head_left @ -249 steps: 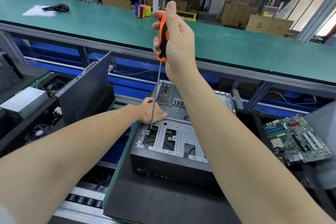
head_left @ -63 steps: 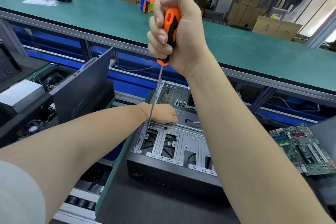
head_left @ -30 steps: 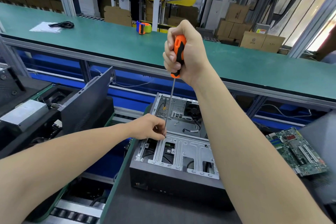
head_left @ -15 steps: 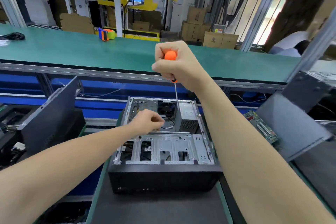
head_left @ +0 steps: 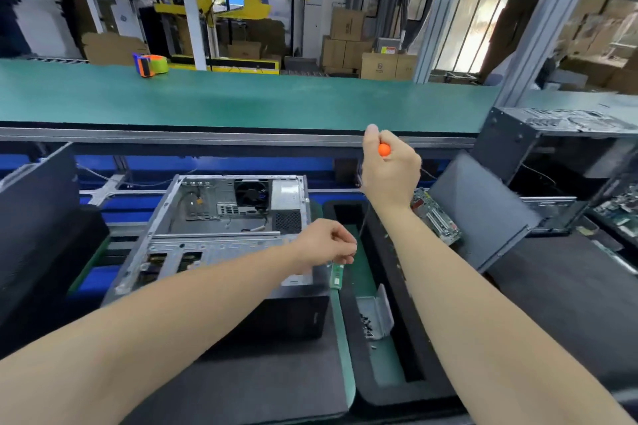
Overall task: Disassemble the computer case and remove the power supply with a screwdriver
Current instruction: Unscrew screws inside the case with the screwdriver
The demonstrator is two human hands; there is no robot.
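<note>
My right hand (head_left: 390,172) is wrapped tight round the screwdriver (head_left: 384,149). My left hand (head_left: 326,243) is curled up; I cannot tell if it holds anything. The case (head_left: 214,247) sits just left of it.

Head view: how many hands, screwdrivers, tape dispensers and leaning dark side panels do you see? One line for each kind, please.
hands: 2 (left hand, right hand)
screwdriver: 1
tape dispenser: 1
side panels: 2 (left panel, right panel)
total: 6
</note>
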